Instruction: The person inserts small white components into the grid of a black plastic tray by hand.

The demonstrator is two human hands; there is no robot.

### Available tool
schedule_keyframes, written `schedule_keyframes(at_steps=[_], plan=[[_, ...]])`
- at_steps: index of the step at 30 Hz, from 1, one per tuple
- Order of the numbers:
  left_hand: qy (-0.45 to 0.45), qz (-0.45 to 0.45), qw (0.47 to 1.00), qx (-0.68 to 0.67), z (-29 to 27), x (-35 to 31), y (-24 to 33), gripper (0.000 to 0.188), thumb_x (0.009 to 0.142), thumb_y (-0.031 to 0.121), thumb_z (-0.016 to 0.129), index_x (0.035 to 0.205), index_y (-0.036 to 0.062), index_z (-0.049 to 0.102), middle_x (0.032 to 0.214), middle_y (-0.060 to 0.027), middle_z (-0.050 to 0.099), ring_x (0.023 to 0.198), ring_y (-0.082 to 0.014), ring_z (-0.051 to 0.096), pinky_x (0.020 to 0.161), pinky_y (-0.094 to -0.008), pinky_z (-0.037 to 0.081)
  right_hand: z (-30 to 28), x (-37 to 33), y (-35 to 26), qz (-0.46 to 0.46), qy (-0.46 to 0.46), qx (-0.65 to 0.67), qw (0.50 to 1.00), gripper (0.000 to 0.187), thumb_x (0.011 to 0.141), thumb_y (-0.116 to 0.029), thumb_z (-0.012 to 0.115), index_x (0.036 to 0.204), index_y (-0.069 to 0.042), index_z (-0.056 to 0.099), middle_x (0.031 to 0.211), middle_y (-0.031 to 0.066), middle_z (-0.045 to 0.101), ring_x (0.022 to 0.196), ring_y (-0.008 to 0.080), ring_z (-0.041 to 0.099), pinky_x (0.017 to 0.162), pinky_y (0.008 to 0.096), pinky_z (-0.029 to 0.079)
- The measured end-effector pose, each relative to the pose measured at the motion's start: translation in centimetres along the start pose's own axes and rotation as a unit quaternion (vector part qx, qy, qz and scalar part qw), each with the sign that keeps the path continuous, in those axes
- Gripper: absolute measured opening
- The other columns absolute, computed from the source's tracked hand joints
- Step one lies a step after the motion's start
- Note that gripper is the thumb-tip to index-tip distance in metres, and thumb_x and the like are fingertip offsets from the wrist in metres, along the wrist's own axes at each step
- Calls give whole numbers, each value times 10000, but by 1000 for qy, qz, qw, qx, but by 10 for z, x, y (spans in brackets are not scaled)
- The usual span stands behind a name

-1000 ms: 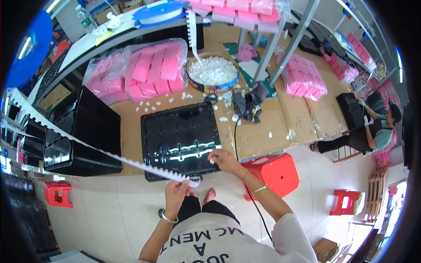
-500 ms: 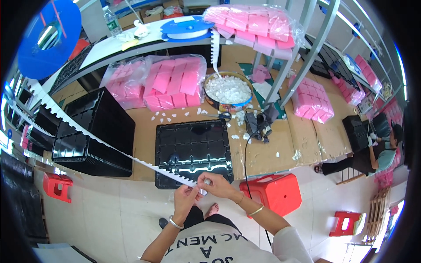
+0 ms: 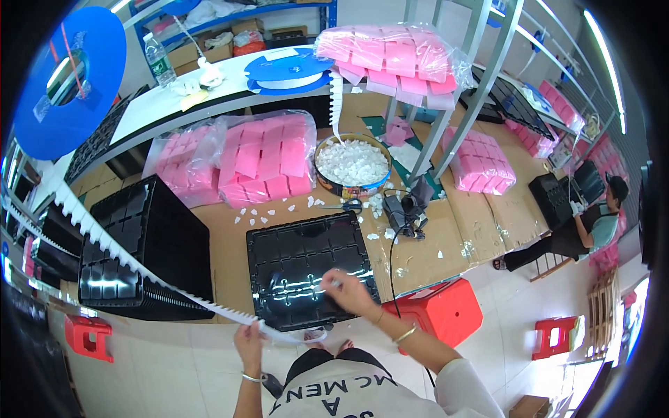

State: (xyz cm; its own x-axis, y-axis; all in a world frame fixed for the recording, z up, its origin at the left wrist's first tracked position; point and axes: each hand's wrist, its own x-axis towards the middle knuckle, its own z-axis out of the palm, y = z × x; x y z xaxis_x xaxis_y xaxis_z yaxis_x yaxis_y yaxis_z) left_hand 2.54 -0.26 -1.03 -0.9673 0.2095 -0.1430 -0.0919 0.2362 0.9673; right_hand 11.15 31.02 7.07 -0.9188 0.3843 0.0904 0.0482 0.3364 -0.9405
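Note:
A long white strip with a toothed edge (image 3: 162, 282) runs from the upper left down to my left hand (image 3: 249, 345), which pinches it near its end. Past my fingers a short length of the strip curls to the right, below the tray's front edge. Over a black moulded tray (image 3: 286, 258) my right hand (image 3: 350, 294) hangs with its fingers drawn together. Whatever they may hold is too small to make out. The tray lies on the cardboard-covered table, its shallow compartments showing no pieces.
Small white pieces fill a round tin (image 3: 353, 166); dark scissors (image 3: 352, 205) lie beside it. A tall stack of black trays (image 3: 150, 244) stands at left, pink blocks in plastic (image 3: 268, 157) behind. A red stool (image 3: 446, 313) sits at right; a person (image 3: 592, 230) works farther off.
My hands have moved apart: the right went up over the tray, away from the strip. My left moved down and left, still holding the strip, whose loose end now shows.

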Motion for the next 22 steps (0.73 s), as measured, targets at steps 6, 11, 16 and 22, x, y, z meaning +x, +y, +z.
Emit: schedule_keyframes(at_steps=[6,11,16,22], plan=[[87,34,990,102,-90,54,-43,201,963,158,649,907,-34,671,646,-39,608,494,-101,559,449,-240,400,-72,69,80,-47,83,-160,983,32,820,-36,663,846,-48,678,819,150,628,780,309,640,694,383,509],[98,8,994,57,-88,73,-43,156,940,113,664,869,-25,652,603,-53,615,461,-101,571,403,-221,378,-88,110,90,-39,34,-252,966,28,800,-40,651,790,-48,626,816,156,606,812,348,632,718,428,504],[123,24,991,56,-81,85,-38,162,913,89,683,818,-13,599,604,-71,630,478,-114,593,409,-225,418,-83,144,117,-97,-5,-328,940,35,797,-61,630,803,-58,596,906,151,612,881,382,627,762,463,511],[140,18,990,24,-75,99,-30,213,934,105,672,786,11,552,607,-74,618,484,-121,605,419,-226,433,-85,181,146,-87,-50,-347,933,95,721,-5,603,781,-77,585,893,153,607,901,385,633,752,459,507]])
